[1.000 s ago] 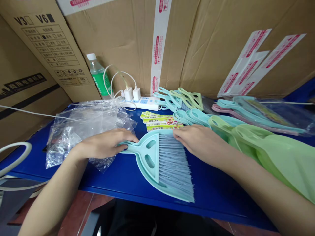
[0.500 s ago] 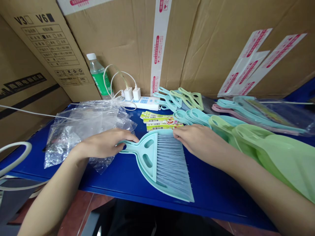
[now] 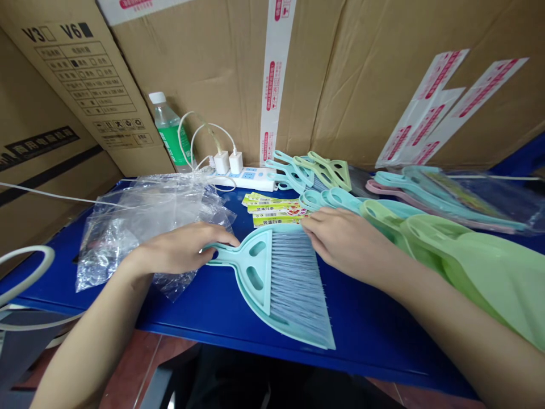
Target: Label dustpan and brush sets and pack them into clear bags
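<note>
Left hand [image 3: 179,250] clamped on the teal brush [image 3: 281,278] handle. Right hand [image 3: 340,241] flat, fingers extended, touching the bristles' far corner beside label cards [image 3: 272,207] on the counter [image 3: 204,307].

Item counts on a blue table [image 3: 204,307] backed by cardboard boxes [image 3: 204,68].
Two hands are in view, the left hand [image 3: 179,250] and the right hand [image 3: 340,241]. There is one teal brush [image 3: 293,284] and one teal dustpan [image 3: 276,329]. Behind them are one bottle [image 3: 169,132], one power strip [image 3: 251,179], two white chargers [image 3: 222,162], one heap of clear bags [image 3: 140,221] too crumpled to count, and at least three label cards [image 3: 272,207]. On the right are two teal dustpan handles [image 3: 323,199], two green dustpans [image 3: 489,272], and several overlapping loose brushes [image 3: 298,170], number unclear.
</note>
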A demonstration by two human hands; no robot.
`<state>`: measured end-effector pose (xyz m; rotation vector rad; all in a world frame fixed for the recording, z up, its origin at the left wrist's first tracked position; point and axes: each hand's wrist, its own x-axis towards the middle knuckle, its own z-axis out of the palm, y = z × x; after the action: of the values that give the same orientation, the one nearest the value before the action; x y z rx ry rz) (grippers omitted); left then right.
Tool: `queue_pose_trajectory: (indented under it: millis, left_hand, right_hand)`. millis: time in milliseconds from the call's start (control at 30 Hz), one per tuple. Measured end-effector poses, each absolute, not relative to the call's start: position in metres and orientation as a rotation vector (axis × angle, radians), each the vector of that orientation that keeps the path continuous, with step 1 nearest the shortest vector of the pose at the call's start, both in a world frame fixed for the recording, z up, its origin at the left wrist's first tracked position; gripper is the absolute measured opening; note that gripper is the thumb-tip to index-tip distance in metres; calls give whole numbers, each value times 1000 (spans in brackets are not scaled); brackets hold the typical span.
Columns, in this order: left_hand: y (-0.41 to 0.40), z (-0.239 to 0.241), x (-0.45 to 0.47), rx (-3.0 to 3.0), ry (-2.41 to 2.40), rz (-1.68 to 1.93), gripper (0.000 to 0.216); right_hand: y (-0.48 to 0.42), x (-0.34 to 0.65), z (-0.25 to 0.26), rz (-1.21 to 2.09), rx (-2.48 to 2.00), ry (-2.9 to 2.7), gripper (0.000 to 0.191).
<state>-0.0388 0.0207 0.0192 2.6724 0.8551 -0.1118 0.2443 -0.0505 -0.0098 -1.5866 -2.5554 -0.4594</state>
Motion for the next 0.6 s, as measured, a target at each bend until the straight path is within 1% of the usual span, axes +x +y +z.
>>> queue_pose_trajectory:
  millis: [367, 600]
  left_hand:
    - [21, 17, -41, 2707, 800, -44, 49]
    - [22, 20, -42, 2708, 776, -13, 46]
  right_hand:
    - [-49, 248, -10, -496, -1563, -2528, 20]
    - [-45, 252, -13, -592, -1528, -2476, 24]
